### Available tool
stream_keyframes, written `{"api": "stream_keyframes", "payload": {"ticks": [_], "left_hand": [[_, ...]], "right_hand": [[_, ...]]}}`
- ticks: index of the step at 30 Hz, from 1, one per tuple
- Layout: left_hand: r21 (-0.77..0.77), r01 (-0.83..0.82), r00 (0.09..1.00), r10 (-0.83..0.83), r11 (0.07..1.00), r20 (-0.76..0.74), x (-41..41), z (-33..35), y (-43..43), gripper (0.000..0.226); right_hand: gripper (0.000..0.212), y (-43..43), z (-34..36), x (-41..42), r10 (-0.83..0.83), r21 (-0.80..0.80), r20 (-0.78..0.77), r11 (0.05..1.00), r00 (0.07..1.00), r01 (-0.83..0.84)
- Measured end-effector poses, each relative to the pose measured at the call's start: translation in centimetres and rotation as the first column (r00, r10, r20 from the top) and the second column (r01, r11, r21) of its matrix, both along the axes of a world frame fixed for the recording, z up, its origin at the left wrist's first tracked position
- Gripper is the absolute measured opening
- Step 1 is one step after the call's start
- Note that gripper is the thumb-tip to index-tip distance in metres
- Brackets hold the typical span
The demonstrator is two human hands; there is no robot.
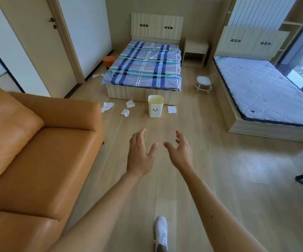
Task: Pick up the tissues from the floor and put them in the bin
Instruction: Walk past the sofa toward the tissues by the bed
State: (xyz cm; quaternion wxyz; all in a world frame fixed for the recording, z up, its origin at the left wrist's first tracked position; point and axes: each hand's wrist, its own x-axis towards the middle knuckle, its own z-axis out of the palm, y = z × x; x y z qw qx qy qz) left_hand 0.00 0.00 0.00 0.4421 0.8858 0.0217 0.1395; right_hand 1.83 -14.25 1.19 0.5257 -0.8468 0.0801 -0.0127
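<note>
Both hands are held out in front with nothing in them. The left hand has its fingers spread wide, and the right hand is open too, with its fingers a little curled. They are side by side and close, but not touching. The tissues are all well ahead of the hands, on the wooden floor by the bin. The bin is pale yellow with a little face on it, and it stands at the foot of the striped bed. One flat tissue lies just beside the bin on its right. Three crumpled ones lie on its left: one near the bed, one a bit closer to the person, and one by the corner of the orange sofa. More white bits lie farther back, next to the bed. The job looks like it is only starting, since no tissue is picked up yet. A good way is probably to walk right up, bend low, and pinch each tissue in the middle so it comes up whole, then drop it straight into the bin.
</note>
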Motion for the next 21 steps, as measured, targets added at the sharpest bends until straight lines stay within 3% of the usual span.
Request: {"api": "stream_keyframes", "payload": {"ticks": [13,21], "left_hand": [[-0.164,-0.292,0.951,0.304,0.942,0.050,15.7,1.5,2.4,0.061],[-0.250,-0.412,0.907,0.420,0.876,-0.020,21.7,1.2,6.5,0.060]], "right_hand": [[0.066,4.5,0.3,19.2,0.152,0.237,-0.022,0.961,0.988,-0.143],[0.060,7.1,0.1,28.3,0.187,0.315,-0.050,0.935,0.981,-0.162]]}}
